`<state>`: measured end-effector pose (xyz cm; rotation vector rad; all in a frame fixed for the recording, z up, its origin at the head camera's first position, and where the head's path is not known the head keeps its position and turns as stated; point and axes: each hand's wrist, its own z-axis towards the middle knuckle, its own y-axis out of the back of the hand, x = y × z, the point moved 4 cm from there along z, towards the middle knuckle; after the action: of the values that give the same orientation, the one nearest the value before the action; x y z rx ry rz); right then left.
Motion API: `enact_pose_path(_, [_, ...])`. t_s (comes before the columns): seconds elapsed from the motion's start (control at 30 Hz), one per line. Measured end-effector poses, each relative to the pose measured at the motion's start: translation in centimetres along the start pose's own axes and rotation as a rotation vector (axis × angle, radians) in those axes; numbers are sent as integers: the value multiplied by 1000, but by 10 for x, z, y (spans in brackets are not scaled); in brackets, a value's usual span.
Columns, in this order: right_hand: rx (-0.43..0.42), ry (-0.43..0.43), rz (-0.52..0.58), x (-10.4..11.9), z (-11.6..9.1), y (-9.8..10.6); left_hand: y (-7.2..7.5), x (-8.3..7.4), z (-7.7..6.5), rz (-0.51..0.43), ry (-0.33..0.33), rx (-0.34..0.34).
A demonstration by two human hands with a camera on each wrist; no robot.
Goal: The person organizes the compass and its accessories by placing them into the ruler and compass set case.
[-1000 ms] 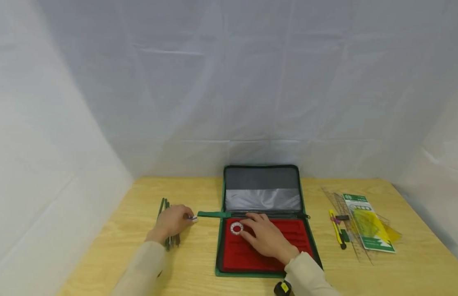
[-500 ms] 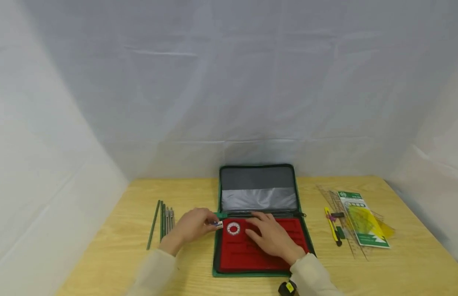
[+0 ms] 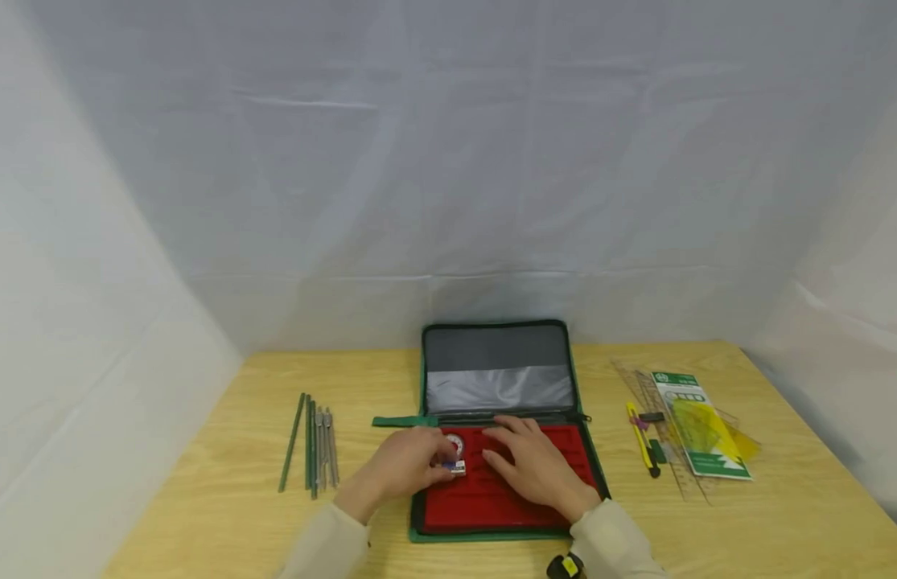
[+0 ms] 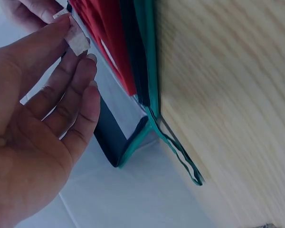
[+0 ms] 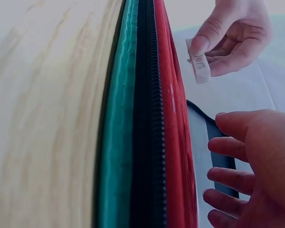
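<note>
My left hand (image 3: 408, 466) pinches a small white eraser (image 3: 457, 467) with printed marks between thumb and fingers. In the left wrist view the eraser (image 4: 73, 34) sticks out past the fingertips, over the red insert (image 4: 102, 35). On the head view it overlaps the left part of the case's red insert (image 3: 458, 511), just below a white ring (image 3: 455, 444) with dark marks. My right hand (image 3: 533, 466) is over the insert's right half, fingers spread and nothing in them; the right wrist view shows this hand (image 5: 256, 161) beside the case edge. The zip case (image 3: 499, 354) lies unfolded, its lid raised.
Left of the case lie green pencils (image 3: 292, 442) and metal compasses (image 3: 327, 446). At right are a yellow cutter (image 3: 639, 438), a dark block (image 3: 652, 416), clear rulers (image 3: 690, 474), yellow set squares (image 3: 748, 446) and a green-white packet (image 3: 723, 465). A green strap (image 3: 397, 420) extends leftward.
My left hand has carried the eraser rightward from beside the pencils to above the case's red insert. The right hand stays over the insert. The view has shifted slightly.
</note>
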<state>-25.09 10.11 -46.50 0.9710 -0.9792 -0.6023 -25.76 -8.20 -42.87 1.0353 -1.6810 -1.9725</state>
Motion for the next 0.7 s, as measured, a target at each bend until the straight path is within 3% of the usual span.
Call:
enact_pose_path(0.3, [-9, -9, 5, -1, -4, 1, -9, -6, 0, 51, -62, 2])
enact_pose_path(0.7, [45, 47, 46, 6, -6, -4, -15, -2, -1, 16, -38, 8])
